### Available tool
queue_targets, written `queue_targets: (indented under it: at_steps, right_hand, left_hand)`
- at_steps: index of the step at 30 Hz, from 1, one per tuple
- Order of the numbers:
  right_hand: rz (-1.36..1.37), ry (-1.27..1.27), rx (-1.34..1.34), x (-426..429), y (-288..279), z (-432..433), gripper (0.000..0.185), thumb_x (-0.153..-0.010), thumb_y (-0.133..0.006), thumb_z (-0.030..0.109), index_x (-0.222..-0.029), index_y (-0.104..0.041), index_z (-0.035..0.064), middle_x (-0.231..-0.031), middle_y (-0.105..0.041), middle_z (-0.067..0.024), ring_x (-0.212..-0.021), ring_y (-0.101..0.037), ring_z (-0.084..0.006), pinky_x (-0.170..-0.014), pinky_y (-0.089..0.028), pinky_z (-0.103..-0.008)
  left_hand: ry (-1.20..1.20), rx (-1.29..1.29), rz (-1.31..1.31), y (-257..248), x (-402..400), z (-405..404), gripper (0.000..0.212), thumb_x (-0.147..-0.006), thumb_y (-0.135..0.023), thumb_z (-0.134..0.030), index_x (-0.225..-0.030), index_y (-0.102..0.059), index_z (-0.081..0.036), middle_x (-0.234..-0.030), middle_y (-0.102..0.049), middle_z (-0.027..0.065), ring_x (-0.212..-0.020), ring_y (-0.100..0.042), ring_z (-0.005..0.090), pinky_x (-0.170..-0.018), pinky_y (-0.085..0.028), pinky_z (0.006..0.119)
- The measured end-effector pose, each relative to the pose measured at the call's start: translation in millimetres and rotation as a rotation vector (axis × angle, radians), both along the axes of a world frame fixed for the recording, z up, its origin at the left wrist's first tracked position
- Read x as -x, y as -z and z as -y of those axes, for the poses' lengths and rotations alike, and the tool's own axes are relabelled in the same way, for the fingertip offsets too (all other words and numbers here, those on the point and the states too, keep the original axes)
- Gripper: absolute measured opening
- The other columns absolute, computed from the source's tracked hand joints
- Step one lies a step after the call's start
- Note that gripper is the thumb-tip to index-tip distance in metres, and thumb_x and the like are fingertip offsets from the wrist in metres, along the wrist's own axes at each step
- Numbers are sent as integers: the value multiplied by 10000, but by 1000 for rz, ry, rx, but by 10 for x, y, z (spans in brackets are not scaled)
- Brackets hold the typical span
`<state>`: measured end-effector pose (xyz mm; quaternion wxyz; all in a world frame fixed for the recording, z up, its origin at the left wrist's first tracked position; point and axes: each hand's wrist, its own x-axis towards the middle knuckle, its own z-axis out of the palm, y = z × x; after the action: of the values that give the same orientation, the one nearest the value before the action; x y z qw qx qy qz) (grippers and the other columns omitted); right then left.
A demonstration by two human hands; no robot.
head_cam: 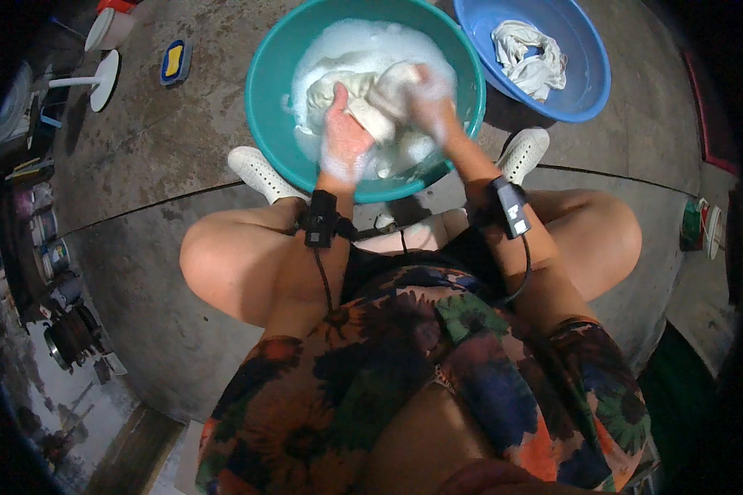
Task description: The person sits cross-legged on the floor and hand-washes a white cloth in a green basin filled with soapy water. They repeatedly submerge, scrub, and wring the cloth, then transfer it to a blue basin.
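A green plastic basin [271, 93] holds foamy water and a wet white cloth [371, 120]. Over the basin's left half, my left hand [347, 133] lies against the cloth, thumb raised and apart; whether its fingers grip any fabric cannot be told. Suds cover its wrist. My right hand [430, 99], blurred and foamy, grasps a bunched part of the same cloth on the right. Foam and fabric hide some of its fingers. Each forearm wears a black strapped device with a cable.
Beyond the green basin at right, a blue plastic basin [585, 74] contains a twisted white cloth [526, 59]. A yellow-and-blue sponge or brush [174, 60] in a small tray lies on the concrete floor at left, near a white round-based stand [105, 80]. White perforated shoes flank the basin.
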<state>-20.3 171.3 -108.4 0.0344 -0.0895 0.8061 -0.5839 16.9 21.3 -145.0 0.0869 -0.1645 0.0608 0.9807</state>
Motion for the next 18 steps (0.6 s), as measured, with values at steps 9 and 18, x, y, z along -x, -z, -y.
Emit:
queue_targets:
  at_steps: [9, 18]
  right_hand:
    - [-307, -122, -594, -199, 57, 349, 383, -817, -633, 462, -975, -656, 114, -755, -653, -174, -681, -645, -358, -611, -511, -466]
    - [-108, -248, -705, -153, 444, 213, 403, -830, -613, 426, -1022, -678, 77, -956, -658, -223, -909, -622, -399, -824, -487, -474]
  left_hand:
    - [-30, 731, -94, 375, -577, -148, 445, -963, -504, -332, -1325, -481, -75, -1228, -553, 108, -1125, -532, 230, -969, -431, 365]
    - [-81, 623, 303, 211, -336, -175, 321, -943, -508, -240, -1234, -562, -116, -1128, -594, 111, -1040, -567, 296, -931, -451, 423]
